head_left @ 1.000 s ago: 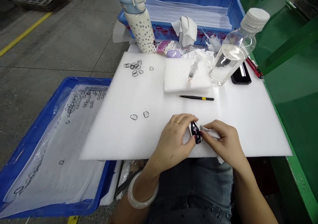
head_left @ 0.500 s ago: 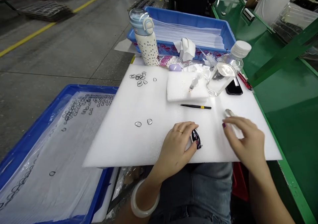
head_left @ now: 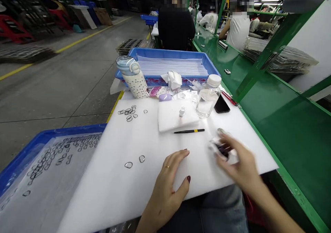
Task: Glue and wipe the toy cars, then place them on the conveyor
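Black part (head_left: 222, 150), where is it?

In the right hand (head_left: 240, 159), over the right half of the foam board (head_left: 108, 191). White cloth (head_left: 214, 147) with it. Motion blur there, so can't swear to how it's wrapped.

Right grip?

Fingers and thumb pinching part and cloth.

Left hand (head_left: 169, 183)?

Holds nothing. Fingers loosely bent, thumb spread, at the board's near side. Can't tell if the tips touch.

Nearby?

Two rings (head_left: 128, 164) to its left. Tweezers (head_left: 188, 131) lie beyond both hands, just this side of the foam block (head_left: 167, 119).

On the block?

Syringe (head_left: 182, 111). Bottle (head_left: 207, 102) at the block's right, phone (head_left: 222, 105) right of that.

Further out?

Ring cluster (head_left: 128, 111) far left on the board. Flask (head_left: 136, 83) behind it, then blue bin (head_left: 165, 52). Blue tray (head_left: 51, 133) on the left, more rings in it. Green bench (head_left: 289, 122) along the right.
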The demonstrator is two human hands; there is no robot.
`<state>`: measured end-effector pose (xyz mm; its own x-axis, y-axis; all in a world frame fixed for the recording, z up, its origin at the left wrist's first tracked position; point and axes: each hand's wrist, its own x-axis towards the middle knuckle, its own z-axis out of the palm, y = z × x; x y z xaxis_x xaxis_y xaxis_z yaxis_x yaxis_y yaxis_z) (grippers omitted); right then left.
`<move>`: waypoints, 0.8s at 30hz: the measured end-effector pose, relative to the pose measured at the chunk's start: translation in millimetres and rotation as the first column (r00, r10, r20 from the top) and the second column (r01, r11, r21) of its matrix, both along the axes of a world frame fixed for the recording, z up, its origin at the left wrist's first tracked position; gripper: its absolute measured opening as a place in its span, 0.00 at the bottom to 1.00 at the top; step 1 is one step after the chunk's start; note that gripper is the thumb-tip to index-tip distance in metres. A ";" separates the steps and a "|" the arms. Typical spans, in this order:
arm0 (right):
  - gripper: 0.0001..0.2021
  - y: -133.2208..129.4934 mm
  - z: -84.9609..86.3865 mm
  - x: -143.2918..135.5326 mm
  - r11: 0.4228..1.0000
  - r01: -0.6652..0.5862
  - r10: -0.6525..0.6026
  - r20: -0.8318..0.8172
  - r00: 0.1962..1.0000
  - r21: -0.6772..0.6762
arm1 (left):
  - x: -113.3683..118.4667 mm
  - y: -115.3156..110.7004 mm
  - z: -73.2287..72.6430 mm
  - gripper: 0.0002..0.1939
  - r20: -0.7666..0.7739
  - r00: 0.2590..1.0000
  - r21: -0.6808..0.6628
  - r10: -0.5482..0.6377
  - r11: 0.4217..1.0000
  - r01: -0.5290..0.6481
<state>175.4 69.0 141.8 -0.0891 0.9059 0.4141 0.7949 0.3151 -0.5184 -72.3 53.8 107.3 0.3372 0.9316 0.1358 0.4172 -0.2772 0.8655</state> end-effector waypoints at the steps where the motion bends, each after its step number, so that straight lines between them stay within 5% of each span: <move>1: 0.23 2.2 4.6 29.7 0.991 0.125 -0.126 0.009 0.992 0.049 | -0.1 -0.3 -0.4 0.27 -0.012 1.000 0.004 0.001 1.000 -0.001; 3: 0.24 5.3 10.7 95.5 0.920 0.388 -0.390 0.048 0.919 0.045 | -0.5 -0.8 -1.1 0.23 -0.025 1.000 0.018 -0.001 1.000 0.001; 5: 0.21 4.3 11.1 160.0 0.802 0.584 -0.572 0.117 0.812 -0.126 | -0.7 -1.0 -1.5 0.20 -0.033 0.999 0.042 0.003 0.999 -0.002; 9: 0.18 -7.8 -1.6 250.6 0.566 0.767 -0.736 0.235 0.635 -0.302 | 1.2 -1.0 -1.2 0.18 -0.062 0.998 0.084 0.001 0.996 0.005; 11: 0.17 -10.3 -8.7 271.5 0.525 0.787 -0.758 0.244 0.605 -0.324 | 2.9 -0.6 -0.9 0.17 -0.090 0.996 0.085 0.000 0.996 0.007; 15: 0.17 12.3 -11.2 267.4 0.570 0.800 -0.762 0.243 0.600 -0.188 | 4.8 1.7 5.0 0.17 -0.166 0.986 0.055 -0.029 0.998 0.038; 17: 0.15 39.9 -6.5 244.8 0.607 0.791 -0.767 0.201 0.609 -0.076 | 6.2 3.1 16.4 0.17 -0.191 0.977 0.034 -0.096 0.994 0.105; 19: 0.12 76.6 -0.5 213.4 0.702 0.709 -0.703 0.095 0.705 -0.063 | 10.7 3.5 36.1 0.19 -0.201 0.950 0.023 -0.238 0.968 0.248; 24: 0.10 181.4 2.8 135.2 0.889 0.448 -0.454 -0.063 0.889 -0.094 | 37.5 -0.5 95.3 0.09 -0.098 0.768 0.156 -0.633 0.752 0.640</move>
<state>310.6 250.4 144.6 0.3672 0.8688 0.3322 0.7964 -0.1091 -0.5948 -34.7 53.3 202.6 0.8516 0.4628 0.2460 0.1214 -0.6307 0.7665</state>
